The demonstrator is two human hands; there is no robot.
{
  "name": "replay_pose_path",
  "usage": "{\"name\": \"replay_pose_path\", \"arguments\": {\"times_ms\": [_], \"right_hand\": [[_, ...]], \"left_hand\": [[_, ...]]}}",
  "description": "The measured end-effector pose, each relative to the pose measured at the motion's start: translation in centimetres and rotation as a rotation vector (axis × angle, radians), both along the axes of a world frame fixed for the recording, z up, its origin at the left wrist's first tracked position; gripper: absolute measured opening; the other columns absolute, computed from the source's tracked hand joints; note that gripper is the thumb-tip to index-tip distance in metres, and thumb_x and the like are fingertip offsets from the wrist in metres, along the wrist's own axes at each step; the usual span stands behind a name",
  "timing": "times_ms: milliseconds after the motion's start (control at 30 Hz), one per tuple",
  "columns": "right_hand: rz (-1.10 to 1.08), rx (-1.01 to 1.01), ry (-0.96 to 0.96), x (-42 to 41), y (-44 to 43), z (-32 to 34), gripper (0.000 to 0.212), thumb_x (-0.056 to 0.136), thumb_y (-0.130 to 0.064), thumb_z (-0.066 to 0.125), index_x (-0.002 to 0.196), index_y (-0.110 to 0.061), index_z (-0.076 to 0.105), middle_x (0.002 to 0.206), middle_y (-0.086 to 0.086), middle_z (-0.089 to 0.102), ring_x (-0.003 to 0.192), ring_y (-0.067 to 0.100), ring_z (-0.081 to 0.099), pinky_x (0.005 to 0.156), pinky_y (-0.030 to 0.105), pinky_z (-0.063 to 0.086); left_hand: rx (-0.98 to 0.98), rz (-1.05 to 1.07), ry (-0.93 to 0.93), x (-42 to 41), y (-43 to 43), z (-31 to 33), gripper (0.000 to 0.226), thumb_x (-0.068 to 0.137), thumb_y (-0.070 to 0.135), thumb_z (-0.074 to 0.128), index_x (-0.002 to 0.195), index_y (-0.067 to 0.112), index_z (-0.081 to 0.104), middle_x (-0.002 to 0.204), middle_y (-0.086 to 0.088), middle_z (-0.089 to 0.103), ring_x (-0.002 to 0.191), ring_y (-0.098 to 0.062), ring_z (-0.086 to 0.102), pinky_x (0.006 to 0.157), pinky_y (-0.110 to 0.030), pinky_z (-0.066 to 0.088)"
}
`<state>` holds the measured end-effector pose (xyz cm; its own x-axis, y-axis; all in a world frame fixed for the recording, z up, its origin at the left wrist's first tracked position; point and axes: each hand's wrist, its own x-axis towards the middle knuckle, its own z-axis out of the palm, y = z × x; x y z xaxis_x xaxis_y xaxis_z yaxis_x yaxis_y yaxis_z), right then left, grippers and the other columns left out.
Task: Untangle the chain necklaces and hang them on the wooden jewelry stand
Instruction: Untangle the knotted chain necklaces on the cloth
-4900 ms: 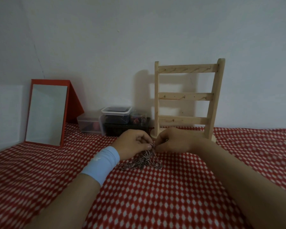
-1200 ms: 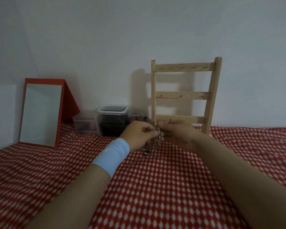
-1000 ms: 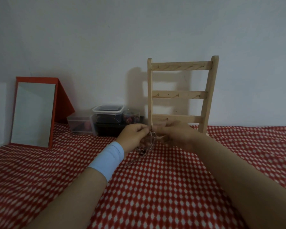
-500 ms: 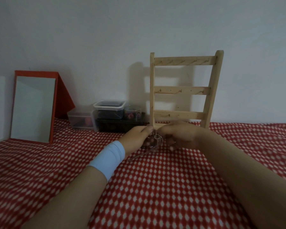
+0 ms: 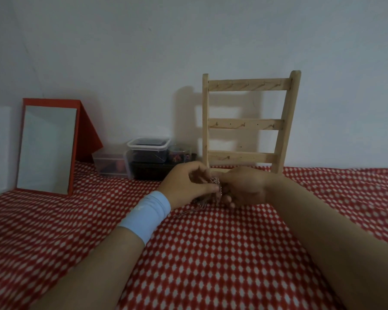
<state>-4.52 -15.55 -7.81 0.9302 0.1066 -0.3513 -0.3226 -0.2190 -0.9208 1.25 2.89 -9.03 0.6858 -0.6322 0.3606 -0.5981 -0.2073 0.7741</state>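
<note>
A tangle of silver chain necklaces (image 5: 216, 186) is pinched between my two hands just above the red checked cloth. My left hand (image 5: 186, 185), with a light blue wristband, grips the chains from the left. My right hand (image 5: 244, 189) grips them from the right. Part of the chain (image 5: 186, 212) trails down onto the cloth below my left hand. The wooden jewelry stand (image 5: 249, 124) rises right behind my hands, against the wall. Its three rails with small hooks carry nothing.
A red-framed mirror (image 5: 47, 146) leans against the wall at the left. Clear plastic boxes (image 5: 148, 151) with small items sit between the mirror and the stand. The red and white cloth (image 5: 211, 253) covers the whole surface.
My hands lifted the chains off the cloth, then came down slightly, staying in front of the stand's base. Most of the bundle now sits gathered between my fingers.
</note>
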Motion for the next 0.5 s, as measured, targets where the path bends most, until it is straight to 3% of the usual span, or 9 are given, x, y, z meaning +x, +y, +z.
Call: {"name": "replay_pose_path", "arguments": {"times_ms": [133, 200, 300, 400, 500], "right_hand": [[-0.105, -0.224, -0.111, -0.2, 0.5, 0.4, 0.053, 0.102, -0.056, 0.042, 0.106, -0.009, 0.068, 0.079, 0.003, 0.063, 0.067, 0.016, 0.054, 0.065, 0.031, 0.047], [-0.177, -0.325, -0.225, -0.6, 0.8, 0.8, 0.052, 0.100, -0.058, 0.045, 0.104, -0.012, 0.069, 0.087, 0.003, 0.069, 0.075, 0.018, 0.060, 0.069, 0.032, 0.051], [-0.123, -0.305, -0.344, -1.1, 0.9, 1.4, 0.044, 0.089, -0.059, 0.062, 0.103, -0.019, 0.074, 0.095, 0.001, 0.076, 0.078, 0.014, 0.066, 0.069, 0.028, 0.053], [-0.087, -0.313, -0.427, -1.0, 0.6, 1.3, 0.015, 0.086, -0.029, 0.078, 0.088, -0.015, 0.078, 0.088, 0.001, 0.078, 0.073, 0.009, 0.068, 0.067, 0.023, 0.053], [-0.088, -0.164, -0.409, -0.8, 0.2, 1.1, 0.006, 0.092, -0.014, 0.072, 0.088, -0.015, 0.077, 0.089, 0.004, 0.076, 0.075, 0.015, 0.065, 0.072, 0.030, 0.053]], "left_hand": [[-0.007, 0.064, -0.050, 0.5, 0.2, 0.2, 0.005, 0.084, 0.024, 0.075, 0.089, 0.023, 0.074, 0.081, 0.010, 0.072, 0.075, 0.001, 0.064, 0.076, -0.019, 0.053], [-0.012, 0.062, -0.005, 0.6, 0.4, 0.2, 0.008, 0.090, 0.022, 0.068, 0.092, 0.019, 0.074, 0.080, 0.006, 0.073, 0.073, -0.001, 0.066, 0.074, -0.018, 0.053], [0.009, 0.063, 0.105, 0.5, 0.3, 0.2, 0.014, 0.096, 0.022, 0.058, 0.094, 0.016, 0.070, 0.070, 0.000, 0.067, 0.063, -0.006, 0.062, 0.067, -0.020, 0.050], [-0.016, 0.034, 0.204, 0.4, 0.3, 0.4, 0.023, 0.099, 0.030, 0.052, 0.093, 0.018, 0.070, 0.081, -0.007, 0.069, 0.074, -0.015, 0.064, 0.078, -0.033, 0.051], [-0.032, -0.024, 0.295, 0.7, 0.7, 0.5, 0.030, 0.100, 0.036, 0.049, 0.085, 0.027, 0.074, 0.088, -0.003, 0.074, 0.086, -0.018, 0.068, 0.088, -0.036, 0.049]]}}
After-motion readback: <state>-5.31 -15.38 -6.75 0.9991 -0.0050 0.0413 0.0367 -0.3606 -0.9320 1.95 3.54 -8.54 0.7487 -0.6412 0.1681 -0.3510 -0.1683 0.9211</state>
